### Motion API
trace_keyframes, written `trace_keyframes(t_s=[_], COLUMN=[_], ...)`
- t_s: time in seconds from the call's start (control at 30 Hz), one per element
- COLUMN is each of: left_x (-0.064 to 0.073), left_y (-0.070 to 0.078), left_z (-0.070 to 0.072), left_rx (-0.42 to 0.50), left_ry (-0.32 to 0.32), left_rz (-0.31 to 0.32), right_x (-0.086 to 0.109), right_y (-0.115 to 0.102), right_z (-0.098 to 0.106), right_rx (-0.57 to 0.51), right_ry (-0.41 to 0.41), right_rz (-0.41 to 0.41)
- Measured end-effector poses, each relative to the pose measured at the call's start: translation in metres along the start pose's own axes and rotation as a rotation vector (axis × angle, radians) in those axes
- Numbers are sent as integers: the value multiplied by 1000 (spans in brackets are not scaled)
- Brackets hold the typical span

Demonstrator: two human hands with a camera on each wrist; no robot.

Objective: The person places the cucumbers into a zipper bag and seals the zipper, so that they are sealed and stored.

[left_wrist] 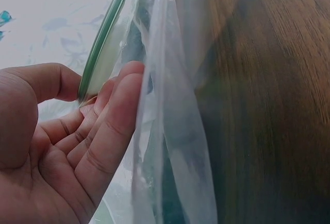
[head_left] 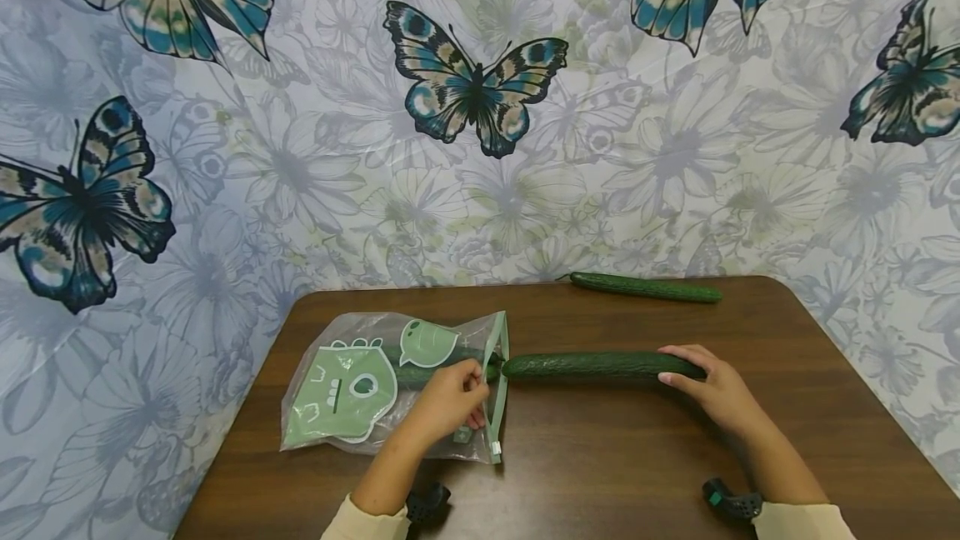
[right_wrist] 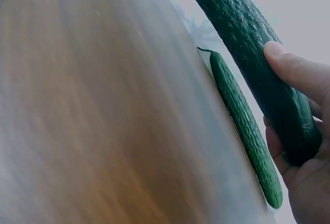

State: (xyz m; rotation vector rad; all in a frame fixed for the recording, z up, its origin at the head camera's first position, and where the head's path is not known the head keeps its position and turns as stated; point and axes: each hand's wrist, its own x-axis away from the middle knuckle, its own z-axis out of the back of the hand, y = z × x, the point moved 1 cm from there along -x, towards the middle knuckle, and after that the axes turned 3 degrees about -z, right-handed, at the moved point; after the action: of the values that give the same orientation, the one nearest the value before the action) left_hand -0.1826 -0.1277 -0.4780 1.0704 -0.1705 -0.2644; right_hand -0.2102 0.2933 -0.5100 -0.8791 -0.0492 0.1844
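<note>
1. Nearest, two cream sleeves [head_left: 802,523] reach in over the brown wood-grain desk [head_left: 592,465], with a black wrist camera [head_left: 731,500] at each wrist.
2. The left hand [head_left: 448,398] is partly closed, pinching the edge of the bag's mouth; in its wrist view the thumb presses beside the green zip strip [left_wrist: 100,46], with curled fingers opposite.
3. The right hand [head_left: 712,386] is curled round the right end of a long cucumber [head_left: 585,365], thumb on one side and fingers on the other.
4. That cucumber lies crosswise, its left end at the bag's mouth; whether the tip is inside I cannot tell.
5. The clear zip bag [head_left: 296,427], printed with green cartoon shapes, lies flat on the desk's left half, with cucumber visible through the film.
6. Another cucumber [head_left: 645,287] lies along the desk's far edge, stem leftward.
7. Behind hangs a pale floral cloth [head_left: 300,173] with blue-and-tan butterflies [head_left: 476,98].
</note>
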Motion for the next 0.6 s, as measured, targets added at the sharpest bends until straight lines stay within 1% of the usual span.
trace_keyframes(t_s=[0.47, 0.6], left_x=[1, 1], left_y=[2, 2], left_z=[1, 2], left_rx=[13, 18], left_ry=[-1, 0], left_rz=[0, 0], right_x=[-1, 0], right_y=[-16, -21], right_z=[-26, -30], right_rx=[4, 7], right_ry=[-14, 0], right_rz=[26, 33])
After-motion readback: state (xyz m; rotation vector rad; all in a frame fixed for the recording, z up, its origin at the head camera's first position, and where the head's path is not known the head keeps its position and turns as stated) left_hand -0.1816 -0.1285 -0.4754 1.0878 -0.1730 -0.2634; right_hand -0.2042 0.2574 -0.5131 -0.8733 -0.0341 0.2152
